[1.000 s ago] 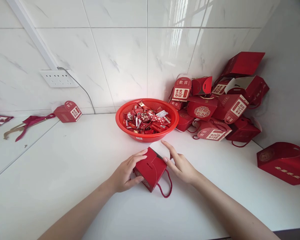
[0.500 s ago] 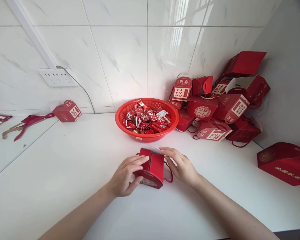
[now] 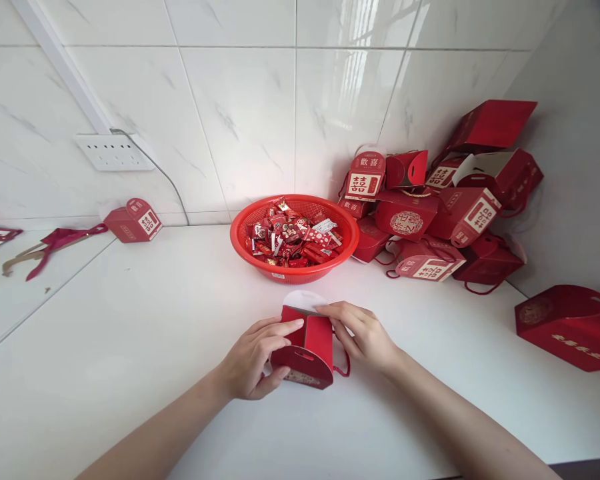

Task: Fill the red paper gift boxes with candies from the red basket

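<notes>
A small red candy box stands on the white table before me, its two top flaps folded inward and a slotted, rounded flap at front. My left hand grips its left side, fingers over the top and thumb at the front face. At the back right corner, the bent fingers of my right hand hold the box by the base of the raised rear flap, whose white inside faces me. A dark red cord handle loops out beneath my right hand. The box's inside is hidden.
Behind the box sits a red plastic basket of wrapped candies. Several red boxes are piled at the back right; a larger red box lies at far right. Back left are one box and ribbons.
The box has shifted slightly toward me and right. Its rear flap now stands more upright, showing white, and the front flap leans outward less tightly. Both hands remain on the box.
</notes>
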`<move>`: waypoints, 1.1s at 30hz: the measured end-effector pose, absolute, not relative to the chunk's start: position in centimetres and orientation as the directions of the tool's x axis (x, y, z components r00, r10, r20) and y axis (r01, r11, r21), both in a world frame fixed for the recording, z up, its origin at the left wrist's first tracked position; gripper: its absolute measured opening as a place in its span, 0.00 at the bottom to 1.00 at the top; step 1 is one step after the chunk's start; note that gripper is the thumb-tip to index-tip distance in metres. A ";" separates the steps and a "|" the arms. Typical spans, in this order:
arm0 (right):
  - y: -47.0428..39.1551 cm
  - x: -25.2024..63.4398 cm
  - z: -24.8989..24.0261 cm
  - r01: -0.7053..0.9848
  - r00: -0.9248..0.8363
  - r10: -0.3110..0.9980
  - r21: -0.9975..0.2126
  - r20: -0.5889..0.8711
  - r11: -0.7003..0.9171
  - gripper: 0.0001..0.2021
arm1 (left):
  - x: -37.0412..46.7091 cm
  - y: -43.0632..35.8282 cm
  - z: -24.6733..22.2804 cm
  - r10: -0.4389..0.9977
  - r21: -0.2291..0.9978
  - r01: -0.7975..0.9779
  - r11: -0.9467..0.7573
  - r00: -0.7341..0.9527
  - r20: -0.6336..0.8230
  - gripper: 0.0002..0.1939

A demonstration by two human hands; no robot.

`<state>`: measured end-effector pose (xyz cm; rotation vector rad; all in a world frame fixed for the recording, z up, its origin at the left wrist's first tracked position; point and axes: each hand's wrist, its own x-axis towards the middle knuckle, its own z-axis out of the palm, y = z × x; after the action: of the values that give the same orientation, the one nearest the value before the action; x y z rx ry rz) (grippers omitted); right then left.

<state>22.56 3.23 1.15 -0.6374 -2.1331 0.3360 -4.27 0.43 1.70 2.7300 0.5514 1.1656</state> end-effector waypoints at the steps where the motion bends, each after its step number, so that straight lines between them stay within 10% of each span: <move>1: 3.2 22.6 1.1 0.317 -0.503 0.553 -0.454 0.664 0.833 0.21 | -4.3 0.4 1.7 0.388 0.259 0.291 -0.921 0.642 0.661 0.19; 33: 2.9 22.5 1.4 0.497 -0.454 0.789 -0.617 0.415 0.610 0.20 | -4.1 0.5 1.8 0.313 0.110 0.330 -0.938 0.663 0.680 0.19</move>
<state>22.45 2.86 1.38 -1.0080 -2.1416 0.5417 -4.10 0.52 1.75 2.8855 0.5581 1.1724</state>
